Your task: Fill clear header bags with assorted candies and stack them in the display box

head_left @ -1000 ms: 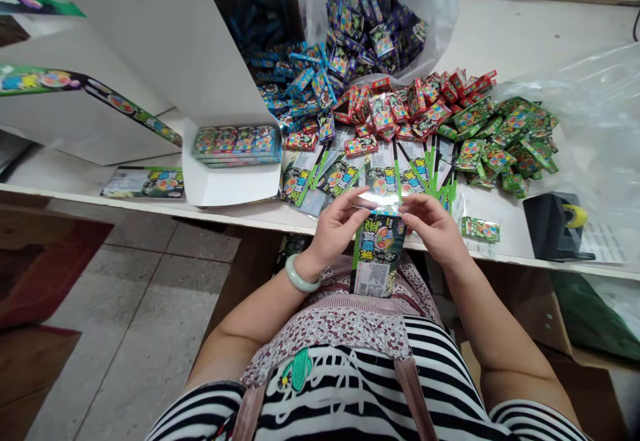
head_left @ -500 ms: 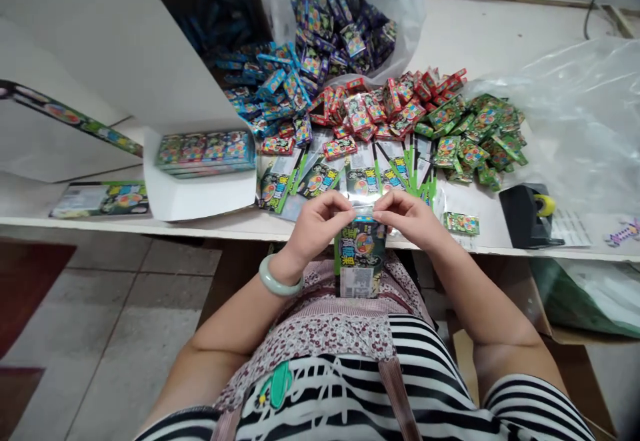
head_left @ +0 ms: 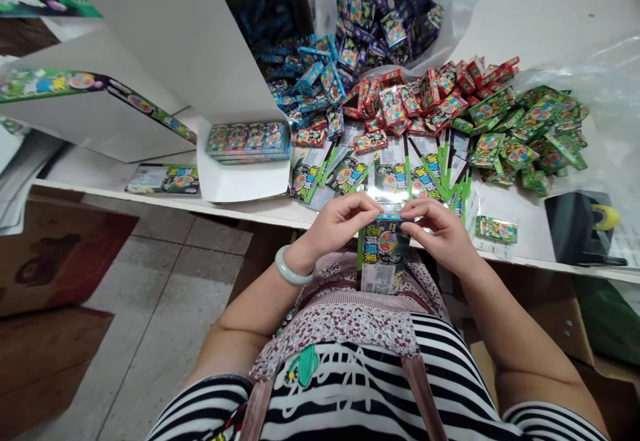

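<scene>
Left hand and right hand still had fingers pinched on the packet mid-frame — whole bench just slid rightward in view.

Tabletop: white, bare at upper right of frame; front edge runs from left to lower right. Directly on it, by position:
- Upper centre: clear plastic bag, open, purple boxes inside.
- Left of bag: heap of blue boxes.
- Centre: heap of red boxes, touching heap of green boxes to its right.
- Below the reds: overlapping printed pouches.
- Centre left: white tray with stacked boxes; single pouch just beside it.
- Right: black tape dispenser; lone green box near the front edge; crumpled clear sheeting.
</scene>
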A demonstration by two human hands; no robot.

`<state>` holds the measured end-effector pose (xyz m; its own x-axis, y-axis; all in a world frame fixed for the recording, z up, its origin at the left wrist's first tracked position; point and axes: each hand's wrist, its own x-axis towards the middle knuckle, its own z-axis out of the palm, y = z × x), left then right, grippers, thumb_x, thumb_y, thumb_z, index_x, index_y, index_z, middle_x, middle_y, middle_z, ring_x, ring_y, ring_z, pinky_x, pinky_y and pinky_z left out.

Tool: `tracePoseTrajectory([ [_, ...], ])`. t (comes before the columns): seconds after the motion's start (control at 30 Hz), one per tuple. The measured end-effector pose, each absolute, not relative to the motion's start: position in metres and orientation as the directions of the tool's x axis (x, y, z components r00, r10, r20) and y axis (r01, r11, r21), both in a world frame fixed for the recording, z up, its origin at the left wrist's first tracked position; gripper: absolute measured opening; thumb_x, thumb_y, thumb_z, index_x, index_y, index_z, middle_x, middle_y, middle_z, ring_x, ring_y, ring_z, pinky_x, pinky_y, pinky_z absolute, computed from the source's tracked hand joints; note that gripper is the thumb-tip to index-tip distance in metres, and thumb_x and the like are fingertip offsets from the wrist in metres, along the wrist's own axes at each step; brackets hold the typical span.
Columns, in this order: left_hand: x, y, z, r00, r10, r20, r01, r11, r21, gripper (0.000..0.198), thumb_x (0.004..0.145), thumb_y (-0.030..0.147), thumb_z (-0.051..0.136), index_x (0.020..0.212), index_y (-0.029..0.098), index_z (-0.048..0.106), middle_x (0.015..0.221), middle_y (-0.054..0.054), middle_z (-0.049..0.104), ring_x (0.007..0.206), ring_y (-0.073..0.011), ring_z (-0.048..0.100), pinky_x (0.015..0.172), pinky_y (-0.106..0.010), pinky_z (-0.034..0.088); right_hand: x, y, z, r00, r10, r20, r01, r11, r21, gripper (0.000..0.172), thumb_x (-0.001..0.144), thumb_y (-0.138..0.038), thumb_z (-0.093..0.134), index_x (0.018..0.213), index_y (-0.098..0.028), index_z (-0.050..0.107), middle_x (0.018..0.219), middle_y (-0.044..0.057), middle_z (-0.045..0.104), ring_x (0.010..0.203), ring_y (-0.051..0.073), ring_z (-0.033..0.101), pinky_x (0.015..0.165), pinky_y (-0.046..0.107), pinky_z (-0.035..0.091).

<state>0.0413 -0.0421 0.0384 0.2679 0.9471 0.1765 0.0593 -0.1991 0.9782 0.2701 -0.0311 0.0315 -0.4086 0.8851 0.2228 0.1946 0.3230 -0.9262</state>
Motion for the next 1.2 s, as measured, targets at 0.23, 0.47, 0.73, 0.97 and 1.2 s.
tracePoseTrajectory([
  [0.23,0.036,-0.038,0.038,0.240,0.969,0.063,0.073,-0.083,0.994,0.028,0.090,0.044,0.068,0.082,0.017,0.070,0.079,-0.003,0.071,0.074,-0.0128,0.064,0.071,-0.027,0.054,0.270,-0.033,0.026,-0.375,0.897,0.233,0.190,0.320,-0.928,0.008,0.089,-0.032,0.069,0.094,-0.026,0.067,0.101,0.005,0.067,0.095,0.018,0.065,0.070,0.030,0.058],
  [0.47,0.034,-0.044,0.030,0.375,0.912,0.166,0.060,-0.203,0.977,0.025,0.094,0.044,0.063,0.099,0.021,0.073,0.106,-0.007,0.074,0.102,-0.0184,0.069,0.094,-0.036,0.056,0.273,-0.035,0.026,-0.337,0.914,0.227,0.226,0.313,-0.923,0.007,0.090,-0.033,0.067,0.092,-0.025,0.066,0.101,0.006,0.066,0.094,0.019,0.065,0.070,0.031,0.057],
  [0.73,0.044,-0.054,0.004,0.199,0.959,0.201,0.010,-0.208,0.978,0.026,0.089,0.036,0.071,0.112,0.025,0.067,0.105,-0.005,0.071,0.098,-0.0165,0.067,0.086,-0.030,0.056,0.269,-0.032,0.019,-0.378,0.883,0.278,0.212,0.375,-0.902,0.001,0.091,-0.026,0.063,0.091,-0.025,0.064,0.099,0.006,0.064,0.094,0.018,0.063,0.071,0.031,0.055],
  [0.97,0.043,-0.050,-0.001,0.082,0.958,0.275,0.109,-0.283,0.953,0.012,0.089,0.035,0.071,0.094,0.024,0.071,0.093,-0.002,0.069,0.089,-0.0153,0.066,0.081,-0.030,0.055,0.276,-0.028,0.009,-0.353,0.921,0.166,0.198,0.247,-0.949,0.020,0.091,-0.036,0.060,0.106,-0.025,0.066,0.110,0.006,0.066,0.100,0.017,0.064,0.077,0.031,0.056],
  [1.2,0.042,-0.038,-0.011,0.008,0.957,0.289,0.173,-0.286,0.943,0.006,0.087,0.028,0.071,0.088,0.023,0.069,0.091,0.000,0.069,0.089,-0.0143,0.066,0.083,-0.028,0.056,0.403,0.042,-0.018,0.160,0.979,0.126,0.790,-0.050,-0.611,0.018,0.088,-0.025,0.058,0.097,-0.017,0.072,0.109,0.012,0.069,0.088,0.021,0.063,0.089,0.040,0.051],
])
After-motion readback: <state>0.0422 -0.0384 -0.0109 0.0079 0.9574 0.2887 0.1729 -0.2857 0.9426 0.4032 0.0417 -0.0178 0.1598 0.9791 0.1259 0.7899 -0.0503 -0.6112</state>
